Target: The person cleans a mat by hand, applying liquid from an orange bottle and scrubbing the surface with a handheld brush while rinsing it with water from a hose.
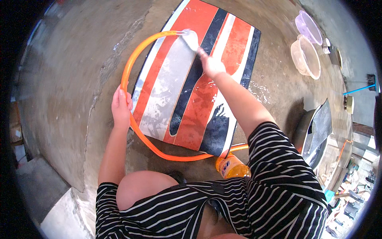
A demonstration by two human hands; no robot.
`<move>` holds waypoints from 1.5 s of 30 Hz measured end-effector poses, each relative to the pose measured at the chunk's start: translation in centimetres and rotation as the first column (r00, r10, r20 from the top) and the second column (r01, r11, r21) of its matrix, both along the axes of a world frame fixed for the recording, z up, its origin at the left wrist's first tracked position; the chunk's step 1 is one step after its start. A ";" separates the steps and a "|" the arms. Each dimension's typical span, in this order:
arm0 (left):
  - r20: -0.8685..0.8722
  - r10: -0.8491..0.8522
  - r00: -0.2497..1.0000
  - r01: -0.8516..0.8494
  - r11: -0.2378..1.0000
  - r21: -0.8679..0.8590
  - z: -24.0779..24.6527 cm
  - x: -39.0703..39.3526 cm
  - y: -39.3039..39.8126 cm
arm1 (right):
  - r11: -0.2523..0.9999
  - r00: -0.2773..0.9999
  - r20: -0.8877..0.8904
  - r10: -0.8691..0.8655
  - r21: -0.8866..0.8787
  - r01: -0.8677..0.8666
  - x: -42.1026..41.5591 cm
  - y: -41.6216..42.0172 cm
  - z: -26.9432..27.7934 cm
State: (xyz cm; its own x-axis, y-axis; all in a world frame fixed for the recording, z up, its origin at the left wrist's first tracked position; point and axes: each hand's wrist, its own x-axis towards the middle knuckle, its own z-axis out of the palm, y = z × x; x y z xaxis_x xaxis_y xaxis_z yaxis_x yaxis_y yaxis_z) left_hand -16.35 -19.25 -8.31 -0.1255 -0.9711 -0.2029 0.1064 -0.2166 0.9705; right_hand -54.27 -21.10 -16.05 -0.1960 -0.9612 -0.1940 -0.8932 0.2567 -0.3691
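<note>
A wet mat or rug (185,86) with orange, grey, white and dark blue areas lies on the floor before me. My left hand (121,103) is closed around an orange hose (128,70) at the mat's left edge. The hose curves up over the mat, and water comes from its end near a white tool (191,39), whose exact kind is unclear. My right hand (212,64), blurred, has its fingers at the lower end of that tool, above the mat. An orange plastic bottle (232,166) sits below the mat's lower right corner, beside the hose.
Purple (309,27) and pale pink (305,56) plastic basins stand at the upper right. A blue-handled broom (359,89) is by the wall. A large dark tub (313,134) is to my right. A grey block (41,185) stands at lower left. The concrete floor (74,74) is cracked.
</note>
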 end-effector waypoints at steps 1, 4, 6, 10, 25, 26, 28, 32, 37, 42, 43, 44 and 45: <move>0.006 -0.017 1.000 0.017 1.000 0.009 -0.1 -0.1 0.2 | 0.988 0.987 0.045 -0.157 0.016 0.156 -1.6 -0.8 -0.1; 0.008 -0.040 0.999 0.040 0.997 0.060 -0.5 1.8 1.4 | 0.881 0.876 0.093 -0.473 0.084 0.466 -4.3 0.0 -0.2; -0.007 -0.068 0.998 0.069 0.994 0.082 -0.7 1.3 2.0 | 0.805 0.807 -0.013 -0.591 0.066 0.590 -8.2 2.8 -0.3; -0.089 -0.128 0.988 0.139 0.982 0.132 -0.9 1.4 3.4 | 0.701 0.700 -0.050 -0.712 0.004 0.713 -10.0 8.0 0.1; -0.151 -0.148 0.977 0.164 0.981 0.100 1.6 2.5 4.8 | 0.891 0.886 -0.099 -0.454 -0.076 0.448 -7.7 2.5 0.9; -0.159 -0.179 0.971 0.197 0.975 0.104 1.6 2.5 4.8 | 0.876 0.869 -0.106 -0.483 -0.035 0.482 -9.0 4.3 0.7; -0.173 -0.243 0.954 0.264 0.958 0.108 1.5 2.9 4.8 | 0.855 0.850 -0.102 -0.517 -0.014 0.518 -10.0 9.1 0.9; -0.172 -0.184 0.968 0.204 0.973 0.107 2.7 0.9 5.1 | 0.940 0.827 -0.499 -0.260 0.064 0.334 -9.1 18.5 4.0; -0.144 -0.426 0.893 0.431 0.902 -0.001 12.1 -9.6 2.8 | 0.953 0.725 0.625 0.290 -0.119 -0.278 1.5 23.6 12.4; -0.401 -0.628 0.667 0.686 0.728 0.000 19.0 -19.1 -0.8 | 0.895 0.445 0.808 0.385 -0.209 -0.395 12.6 21.5 16.2; -0.428 -0.668 0.608 0.737 0.676 -0.010 20.0 -20.3 -1.5 | 0.900 0.321 0.916 0.242 -0.089 -0.426 14.3 20.5 17.0; -0.363 -0.731 0.578 0.771 0.634 -0.049 20.3 -21.1 -2.7 | 0.961 -0.032 0.996 0.078 -0.083 -0.263 16.1 20.2 15.2; -0.300 -0.783 0.545 0.805 0.589 -0.074 20.1 -21.2 -3.8 | 0.958 0.039 0.976 0.215 -0.203 -0.202 16.3 19.6 15.3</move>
State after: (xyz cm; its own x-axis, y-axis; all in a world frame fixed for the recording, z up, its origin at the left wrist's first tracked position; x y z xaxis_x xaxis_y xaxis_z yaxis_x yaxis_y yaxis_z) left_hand -37.53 -23.08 11.83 -0.8975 -0.4332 -0.0832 0.1117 -0.4056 0.9072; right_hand -37.93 -1.52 -0.70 0.3763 -0.9264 -0.0123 0.2742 0.1240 -0.9536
